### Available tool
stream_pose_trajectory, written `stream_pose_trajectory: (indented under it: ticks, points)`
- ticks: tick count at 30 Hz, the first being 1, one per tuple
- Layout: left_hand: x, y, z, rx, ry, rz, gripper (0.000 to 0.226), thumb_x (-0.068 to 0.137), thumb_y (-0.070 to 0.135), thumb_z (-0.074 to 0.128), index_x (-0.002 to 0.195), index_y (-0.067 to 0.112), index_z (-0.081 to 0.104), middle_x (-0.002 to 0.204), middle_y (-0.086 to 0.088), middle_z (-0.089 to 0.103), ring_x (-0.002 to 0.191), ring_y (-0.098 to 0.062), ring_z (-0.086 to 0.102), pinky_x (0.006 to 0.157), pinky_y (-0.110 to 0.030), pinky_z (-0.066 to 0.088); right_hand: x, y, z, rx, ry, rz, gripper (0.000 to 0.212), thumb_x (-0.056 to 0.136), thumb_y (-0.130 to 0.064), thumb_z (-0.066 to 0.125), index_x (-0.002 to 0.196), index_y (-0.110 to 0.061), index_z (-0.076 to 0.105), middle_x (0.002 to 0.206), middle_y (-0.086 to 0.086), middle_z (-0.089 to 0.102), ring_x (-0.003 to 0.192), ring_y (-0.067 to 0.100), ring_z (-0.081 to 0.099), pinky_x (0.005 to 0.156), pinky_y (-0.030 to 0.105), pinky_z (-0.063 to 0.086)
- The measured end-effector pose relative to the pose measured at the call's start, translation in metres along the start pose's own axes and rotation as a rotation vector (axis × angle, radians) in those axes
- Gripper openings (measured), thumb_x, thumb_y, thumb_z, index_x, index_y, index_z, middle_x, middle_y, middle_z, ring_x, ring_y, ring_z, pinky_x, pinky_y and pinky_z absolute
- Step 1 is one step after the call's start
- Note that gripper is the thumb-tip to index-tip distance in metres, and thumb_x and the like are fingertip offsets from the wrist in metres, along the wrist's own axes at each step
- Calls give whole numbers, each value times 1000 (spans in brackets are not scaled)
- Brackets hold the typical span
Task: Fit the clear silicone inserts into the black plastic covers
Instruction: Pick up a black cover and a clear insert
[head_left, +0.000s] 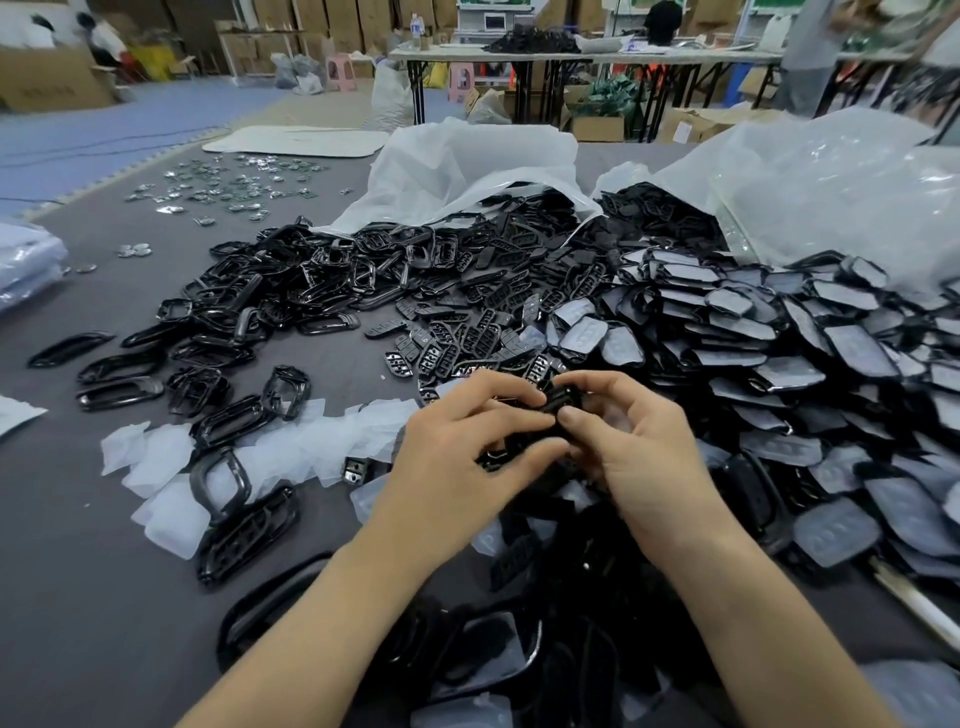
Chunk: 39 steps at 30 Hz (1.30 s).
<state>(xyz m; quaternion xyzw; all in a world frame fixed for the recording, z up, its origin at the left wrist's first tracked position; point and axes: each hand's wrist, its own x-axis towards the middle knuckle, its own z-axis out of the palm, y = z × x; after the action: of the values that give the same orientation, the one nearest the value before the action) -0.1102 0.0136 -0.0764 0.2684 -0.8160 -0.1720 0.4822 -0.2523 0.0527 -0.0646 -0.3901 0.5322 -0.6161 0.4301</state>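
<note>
We see both forearms reaching in from the near edge of the grey surface (104, 597), and the two hands meet over its middle. The left hand (467, 441) has its fingers curled, thumb and forefinger pinching a black cover (558, 402) from the left. The right hand (639, 447) pinches the same cover from the right, thumb laid on it and fingers bent. The cover sits between the fingertips, above the heap; whether an insert lies in it we cannot tell.

We count two hands, one held cover and two pale plastic bags lying open side by side toward the far edge: the left bag (467, 161) and the right bag (831, 176). The rest is beyond counting. Loose black covers (467, 322) spill from the left bag across the middle. Covers backed with clear inserts (779, 364) pile toward the right edge. Bare clear silicone inserts (171, 457) lie toward the near left, mixed with black ring frames (218, 312). Small shiny metal pieces (234, 182) are strewn near the far left corner.
</note>
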Motion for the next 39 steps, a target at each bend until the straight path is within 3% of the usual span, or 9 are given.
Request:
stream_pose_trajectory:
  ticks: [2, 6, 11, 17, 20, 26, 29, 33, 39]
  points:
    - [0, 2, 3, 4, -17, -36, 9, 81, 8, 73, 89, 10, 71, 103, 4, 63, 87, -4, 61, 77, -16, 49, 1, 1, -3, -104, 26, -96, 27, 87, 6, 60, 89, -20, 68, 70, 5, 64, 61, 9, 54, 57, 20, 47]
    - [2, 5, 3, -177, -47, -332, 45, 84, 6, 69, 97, 43, 48, 109, 17, 58, 74, -6, 64, 64, -20, 52, 2, 2, -4, -261, 23, -209, 28, 86, 4, 62, 92, -23, 68, 80, 13, 67, 64, 19, 56, 69, 38, 50]
    - [1, 0, 4, -190, -105, -453, 29, 90, 11, 63, 110, 32, 63, 89, 5, 73, 68, -13, 70, 72, -36, 58, -2, 1, 2, -323, 11, -280, 27, 86, 1, 63, 92, -25, 63, 78, 1, 69, 70, 28, 64, 74, 46, 56]
    - [-3, -1, 8, -217, -124, -427, 18, 92, 7, 57, 104, 17, 68, 78, 0, 74, 60, -13, 71, 67, -38, 60, -4, 4, 5, -500, 112, -415, 26, 82, 0, 67, 87, -23, 57, 71, -9, 65, 58, 4, 57, 55, 9, 43]
    - [-3, 1, 9, -159, -73, -388, 18, 89, 16, 56, 101, 22, 68, 79, 4, 74, 61, -11, 70, 65, -36, 59, -5, 6, 5, -540, 123, -427, 27, 83, -3, 64, 92, -26, 52, 72, -7, 64, 60, 2, 57, 59, 11, 42]
    - [2, 3, 6, -525, 53, -646, 25, 95, -1, 51, 87, 19, 64, 78, -1, 72, 60, -20, 72, 55, -22, 56, 5, -4, -4, 109, 73, -175, 43, 86, 22, 30, 95, -19, 38, 104, 11, 51, 81, 17, 69, 73, 25, 55]
    - [2, 4, 6, -558, 55, -652, 23, 96, 0, 51, 89, 18, 65, 83, -5, 72, 61, -23, 72, 57, -24, 57, 6, -4, -6, 199, 30, -160, 41, 87, 22, 33, 97, -17, 39, 96, 9, 47, 90, 25, 71, 78, 27, 55]
    - [2, 4, 7, -560, 53, -636, 23, 96, 0, 51, 93, 18, 65, 85, -4, 72, 63, -24, 72, 59, -27, 58, 4, -4, -2, 160, 3, -199, 25, 96, 10, 38, 100, -14, 43, 82, 8, 69, 91, 23, 71, 80, 29, 56]
    - [4, 9, 4, -630, 71, -662, 46, 96, -4, 48, 114, 38, 49, 82, -7, 74, 63, -25, 72, 57, -26, 57, 4, -10, -3, 366, 2, -91, 39, 94, 13, 26, 111, -15, 48, 98, 16, 73, 98, 27, 69, 78, 30, 56]
